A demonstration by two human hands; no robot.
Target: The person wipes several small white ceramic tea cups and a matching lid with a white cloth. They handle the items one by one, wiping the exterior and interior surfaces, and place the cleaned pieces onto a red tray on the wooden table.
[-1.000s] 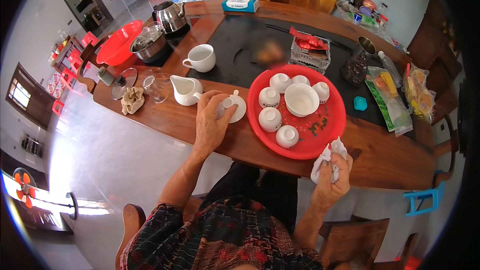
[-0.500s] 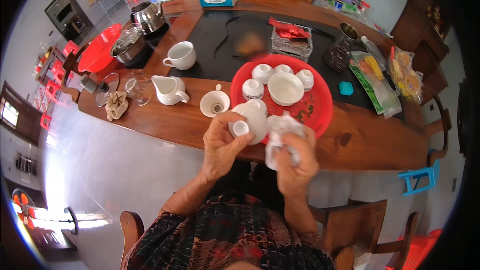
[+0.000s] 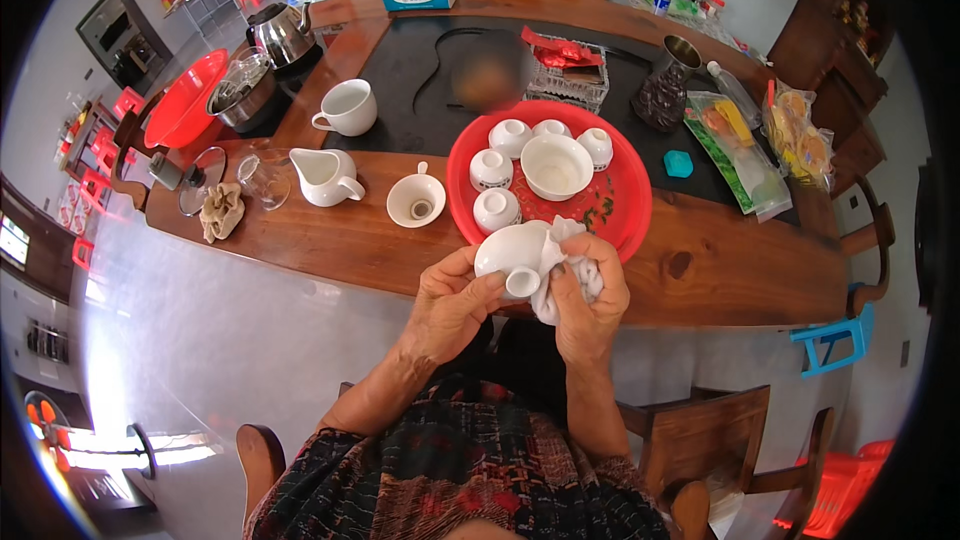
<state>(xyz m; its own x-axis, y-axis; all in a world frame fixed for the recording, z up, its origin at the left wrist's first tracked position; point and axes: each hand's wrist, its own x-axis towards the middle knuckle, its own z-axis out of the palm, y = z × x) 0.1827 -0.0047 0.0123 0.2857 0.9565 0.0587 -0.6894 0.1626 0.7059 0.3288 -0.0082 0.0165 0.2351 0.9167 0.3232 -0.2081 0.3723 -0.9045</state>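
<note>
A white porcelain lid with a round hollow knob [image 3: 508,246] is held over the front rim of a red tray [image 3: 634,230]. The fingers of my left hand [image 3: 445,302] grip its left edge, the knob facing me. Bunched in my right hand [image 3: 592,305] is a white cloth [image 3: 548,302], pressed against the lid's right edge. On the tray stand a white bowl [image 3: 556,168] and several small upturned cups [image 3: 495,208], with green leaf bits [image 3: 600,212] beside them. Left of the tray sit a white tea strainer [image 3: 415,202] and a white pitcher [image 3: 325,178].
Further left are a glass jug [image 3: 264,180], a crumpled beige cloth [image 3: 222,212] and a white mug [image 3: 347,107]. A steel kettle [image 3: 283,36] and red basin [image 3: 188,100] stand behind. Right lie a teal box [image 3: 678,163] and food packets [image 3: 735,155]; a dark vase [image 3: 662,90] stands behind.
The lid has tilted and moved slightly right and down, its knob now lower. My right hand has brought the cloth against the lid's edge. The view has shifted a little.
</note>
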